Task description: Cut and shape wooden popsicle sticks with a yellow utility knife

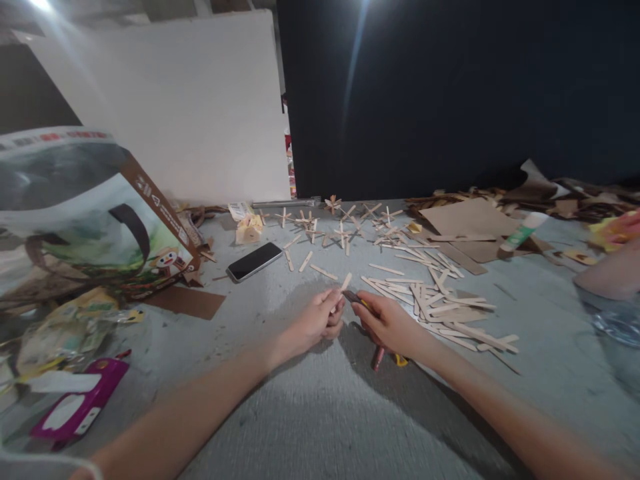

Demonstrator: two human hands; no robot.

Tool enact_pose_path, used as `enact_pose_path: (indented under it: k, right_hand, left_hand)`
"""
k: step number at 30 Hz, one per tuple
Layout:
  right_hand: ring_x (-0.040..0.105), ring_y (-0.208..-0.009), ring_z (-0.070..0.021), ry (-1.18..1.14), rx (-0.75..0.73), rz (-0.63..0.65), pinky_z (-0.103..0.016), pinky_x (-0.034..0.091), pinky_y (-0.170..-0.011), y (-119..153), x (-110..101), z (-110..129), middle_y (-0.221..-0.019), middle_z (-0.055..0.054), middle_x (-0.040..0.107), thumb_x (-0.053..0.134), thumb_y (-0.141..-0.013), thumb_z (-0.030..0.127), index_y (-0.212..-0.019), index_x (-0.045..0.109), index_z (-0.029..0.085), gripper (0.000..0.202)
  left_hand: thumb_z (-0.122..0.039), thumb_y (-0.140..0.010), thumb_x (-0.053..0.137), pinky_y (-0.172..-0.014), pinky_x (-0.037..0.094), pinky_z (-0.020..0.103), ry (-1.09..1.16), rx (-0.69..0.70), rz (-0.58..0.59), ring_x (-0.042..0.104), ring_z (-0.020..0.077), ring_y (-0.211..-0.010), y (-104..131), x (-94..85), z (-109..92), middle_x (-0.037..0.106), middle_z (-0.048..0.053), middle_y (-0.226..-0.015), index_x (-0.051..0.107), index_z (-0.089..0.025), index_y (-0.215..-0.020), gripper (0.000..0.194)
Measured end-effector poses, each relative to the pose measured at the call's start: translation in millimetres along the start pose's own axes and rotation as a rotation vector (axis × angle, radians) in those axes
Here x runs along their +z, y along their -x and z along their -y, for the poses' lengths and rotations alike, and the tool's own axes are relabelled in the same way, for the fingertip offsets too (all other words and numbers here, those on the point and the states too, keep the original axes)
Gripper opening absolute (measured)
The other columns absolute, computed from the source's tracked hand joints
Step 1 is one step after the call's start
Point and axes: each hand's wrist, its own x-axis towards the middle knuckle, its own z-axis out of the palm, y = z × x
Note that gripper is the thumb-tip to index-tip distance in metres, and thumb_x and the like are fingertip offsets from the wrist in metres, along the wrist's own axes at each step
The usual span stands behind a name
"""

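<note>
In the head view my left hand [325, 315] is closed in a pinch on a wooden craft stick [346, 281], whose upper end sticks up past the fingertips. My right hand [387, 320] is wrapped around a dark and yellow cutter knife [361, 299]. The knife's tip is right by the stick; whether they touch I cannot tell. Below the right palm a reddish rod-like piece [379, 359] and a yellow piece [401, 361] show, mostly hidden by the hand. A heap of loose craft sticks [440, 307] lies just right of the hands.
Beyond my hands are several star-shaped stick pieces [342, 235] and a phone [255, 261]. Brown cardboard [465, 223] and a glue stick [524, 231] lie back right. A printed bag [150, 227] and a purple device [83, 400] are at left. White [165, 113] and black [450, 100] panels stand behind.
</note>
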Motion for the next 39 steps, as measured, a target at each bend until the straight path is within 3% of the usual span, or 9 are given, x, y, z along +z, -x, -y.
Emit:
enact_pose_path:
  k: [5,10,16,23,30,39]
  right_hand:
    - [0.025,-0.032,-0.0053,-0.318,0.203,0.089,-0.019,0.021,-0.029,1.7,3.4,3.3,-0.055,0.013,0.041,0.061,-0.091,0.07,-0.084,0.038,0.028,0.048]
    - [0.028,-0.031,-0.0047,-0.474,0.209,0.102,-0.018,0.028,-0.027,2.8,10.0,4.5,-0.056,0.014,0.044,0.064,-0.084,0.079,-0.089,0.041,0.027,0.056]
    - [0.027,-0.033,-0.0038,-0.552,0.226,0.109,-0.016,0.027,-0.028,4.1,13.7,7.0,-0.057,0.014,0.044,0.066,-0.084,0.078,-0.089,0.042,0.027,0.057]
    - [0.028,-0.032,-0.0047,-0.428,0.168,0.072,-0.018,0.024,-0.028,2.4,14.6,4.3,-0.057,0.013,0.044,0.059,-0.088,0.08,-0.087,0.04,0.027,0.056]
    - [0.031,-0.033,-0.0058,-0.305,0.116,0.016,-0.02,0.023,-0.03,1.3,13.4,4.6,-0.058,0.011,0.044,0.056,-0.093,0.074,-0.081,0.038,0.027,0.051]
    - [0.027,-0.039,-0.0067,-0.231,0.076,0.014,-0.02,0.025,-0.035,1.3,4.8,-0.4,-0.058,0.011,0.039,0.054,-0.097,0.072,-0.08,0.037,0.027,0.051]
  left_hand:
    - [-0.08,-0.088,0.058,-0.042,0.018,0.019,-0.056,0.127,-0.049,0.02,0.0048,-0.044,-3.9,1.9,7.8,0.026,-0.012,-0.061,0.042,-0.023,-0.081,0.06]
    - [-0.087,-0.08,0.061,-0.043,0.02,0.019,-0.054,0.156,-0.071,0.019,0.0048,-0.047,-2.3,5.0,7.4,0.025,-0.012,-0.061,0.04,-0.023,-0.081,0.067]
    - [-0.083,-0.086,0.058,-0.043,0.02,0.019,-0.009,0.134,-0.05,0.018,0.005,-0.044,-0.7,6.7,6.1,0.025,-0.013,-0.057,0.042,-0.024,-0.083,0.062]
    - [-0.085,-0.087,0.052,-0.043,0.021,0.02,-0.059,0.14,-0.033,0.018,0.0057,-0.044,-1.6,5.1,6.1,0.024,-0.013,-0.057,0.04,-0.024,-0.083,0.061]
    - [-0.071,-0.099,0.045,-0.049,0.026,0.022,-0.368,0.228,-0.103,0.032,0.0094,-0.053,5.2,4.2,5.8,0.036,-0.008,-0.064,0.04,-0.024,-0.085,0.049]
    - [-0.079,-0.096,0.044,-0.047,0.023,0.022,-0.217,0.209,0.058,0.024,0.0074,-0.049,3.2,3.8,2.0,0.029,-0.01,-0.062,0.04,-0.024,-0.084,0.056]
